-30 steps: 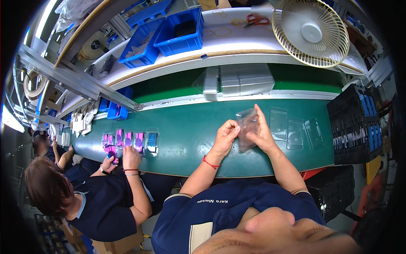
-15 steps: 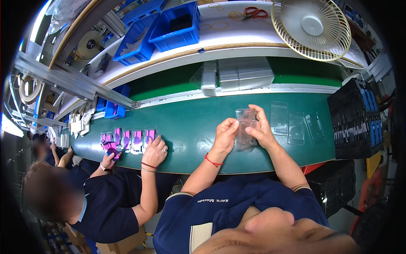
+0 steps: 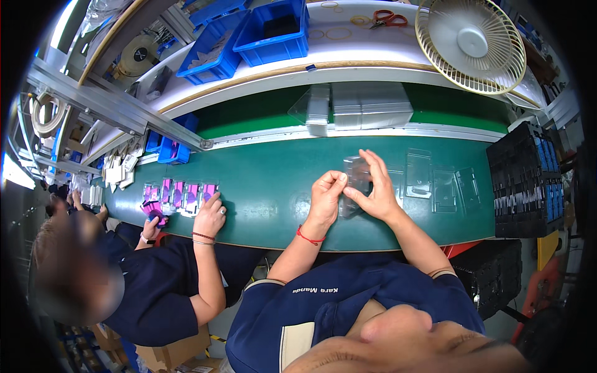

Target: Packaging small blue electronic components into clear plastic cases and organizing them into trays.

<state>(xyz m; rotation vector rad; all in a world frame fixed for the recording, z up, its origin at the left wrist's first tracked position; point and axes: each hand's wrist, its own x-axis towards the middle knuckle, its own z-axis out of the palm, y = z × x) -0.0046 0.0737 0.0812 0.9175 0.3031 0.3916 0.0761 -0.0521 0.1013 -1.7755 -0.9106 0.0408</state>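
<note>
My left hand (image 3: 326, 196) pinches the near left edge of a clear plastic blister tray (image 3: 356, 169), held just above the green tabletop. The tray is see-through, and I cannot tell whether it is one piece or several nested. Beside it, my right hand (image 3: 380, 194) is open with its fingers stretched upward; its thumb tip reaches the tray's edge near my left fingers. Part of another clear tray (image 3: 395, 179) shows just past my right hand. More clear trays lie to its right: a tall one (image 3: 418, 174), a middle one (image 3: 444, 189) and a tilted one (image 3: 468, 186).
Clear tray stacks (image 3: 372, 105) stand at the table's back. A black crate stack (image 3: 523, 180) borders the right. Above are a fan (image 3: 471, 43), scissors (image 3: 389, 19) and blue bins (image 3: 272, 34). At left, a co-worker's hand (image 3: 210, 217) is at trays with purple pieces (image 3: 179, 194).
My right fingers have straightened and spread away from the tray, while my left hand still pinches it. A tray beside my right hand now shows. The whole view has shifted slightly.
</note>
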